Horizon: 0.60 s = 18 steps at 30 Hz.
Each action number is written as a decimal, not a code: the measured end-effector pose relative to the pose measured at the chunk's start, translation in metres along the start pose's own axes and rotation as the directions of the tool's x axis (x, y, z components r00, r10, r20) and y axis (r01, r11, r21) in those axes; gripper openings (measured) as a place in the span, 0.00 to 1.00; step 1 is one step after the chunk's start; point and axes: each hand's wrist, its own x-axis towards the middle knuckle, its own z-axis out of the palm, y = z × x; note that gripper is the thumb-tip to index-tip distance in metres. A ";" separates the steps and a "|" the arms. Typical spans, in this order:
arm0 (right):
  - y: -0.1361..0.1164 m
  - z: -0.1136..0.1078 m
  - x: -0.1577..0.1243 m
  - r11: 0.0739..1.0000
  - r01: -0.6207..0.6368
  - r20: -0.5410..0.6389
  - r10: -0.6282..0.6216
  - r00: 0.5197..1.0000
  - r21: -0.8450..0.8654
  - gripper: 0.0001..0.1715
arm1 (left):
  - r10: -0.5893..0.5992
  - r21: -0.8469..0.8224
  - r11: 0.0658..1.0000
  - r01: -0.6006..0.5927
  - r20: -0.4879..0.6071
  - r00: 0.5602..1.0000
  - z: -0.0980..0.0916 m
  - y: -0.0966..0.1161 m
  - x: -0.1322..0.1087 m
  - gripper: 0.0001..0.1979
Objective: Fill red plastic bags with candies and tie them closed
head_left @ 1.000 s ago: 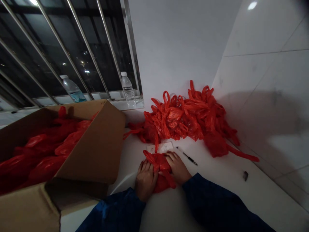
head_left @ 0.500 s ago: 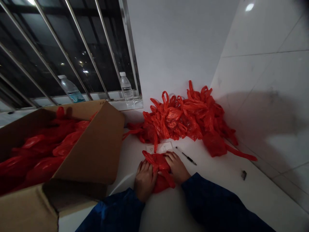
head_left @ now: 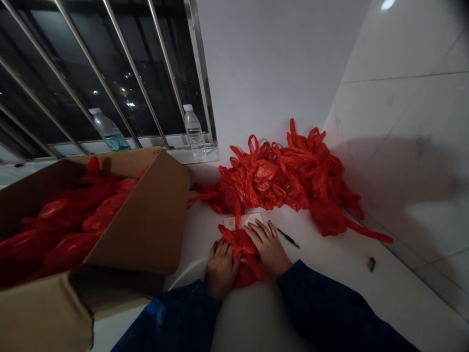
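Note:
A red plastic bag (head_left: 248, 274) lies on the white surface between my hands, its handle loops loose at the top and lower right. My left hand (head_left: 221, 268) is closed on the bag's left side, thumb toward the middle. Fingers spread, my right hand (head_left: 269, 247) rests flat over the bag's upper right part. Just beyond the bag is a white socket plate (head_left: 249, 218), partly covered by bag and fingers. A black pen (head_left: 289, 238) lies right of my right hand.
A cardboard box (head_left: 146, 220) holding red bags (head_left: 66, 215) stands at left. Crumpled red bags (head_left: 282, 171) are heaped against the wall. Two bottles, one with blue liquid (head_left: 112, 131) and one clear (head_left: 194, 131), stand by the barred window. A small dark object (head_left: 371, 264) lies at right.
My right hand has opened, its fingers now spread and moved up over the bag's edge, covering the pen's far end. My left hand stays on the bag. The view has shifted slightly.

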 end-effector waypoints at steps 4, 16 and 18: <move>-0.008 0.004 -0.001 0.995 0.099 0.025 -0.098 0.995 -0.007 0.39 | -0.015 -0.020 1.000 0.016 0.019 1.000 -0.001 0.002 -0.001 0.18; -0.005 0.034 -0.003 0.996 0.053 -0.060 -0.057 0.997 -0.072 0.25 | -0.028 -0.036 0.999 0.027 -0.016 0.999 0.002 0.001 -0.003 0.16; -0.005 0.036 -0.002 0.997 0.051 -0.079 -0.056 0.995 -0.058 0.25 | -0.015 -0.024 1.000 0.014 -0.036 0.999 0.005 -0.001 -0.005 0.16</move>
